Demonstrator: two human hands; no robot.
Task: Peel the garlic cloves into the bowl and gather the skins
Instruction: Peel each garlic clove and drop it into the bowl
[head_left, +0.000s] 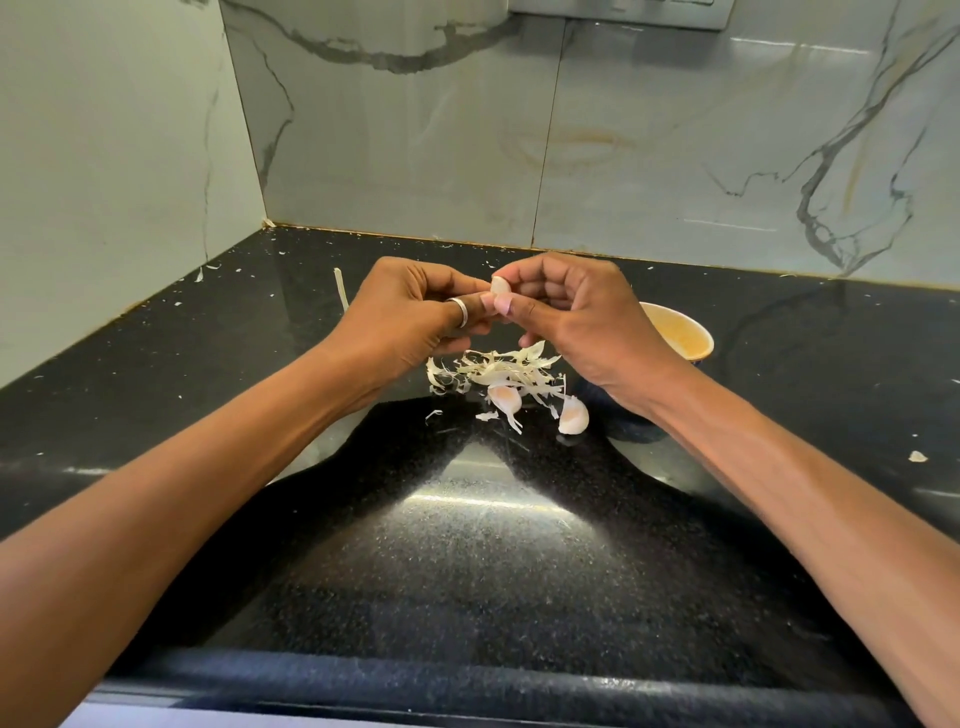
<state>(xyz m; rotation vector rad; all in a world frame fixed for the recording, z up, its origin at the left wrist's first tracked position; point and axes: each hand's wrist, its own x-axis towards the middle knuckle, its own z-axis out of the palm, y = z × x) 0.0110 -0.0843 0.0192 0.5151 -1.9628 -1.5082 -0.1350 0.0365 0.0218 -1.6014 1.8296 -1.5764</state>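
One garlic clove (498, 286) held in the air above the counter (467, 545), pinched from both sides: left grip (410, 312) and right grip (582, 317) both closed on it, thumbs touching. Directly below, one skin pile (493, 371). Two more cloves lie at its near edge, one (505, 399) touching the skins, one (573, 415) just beside. One bowl (680, 332) to the right, partly hidden behind the right wrist. One ring (460, 312) on the left hand. Bare counter from the pile to the front edge; walls close the back and left sides.
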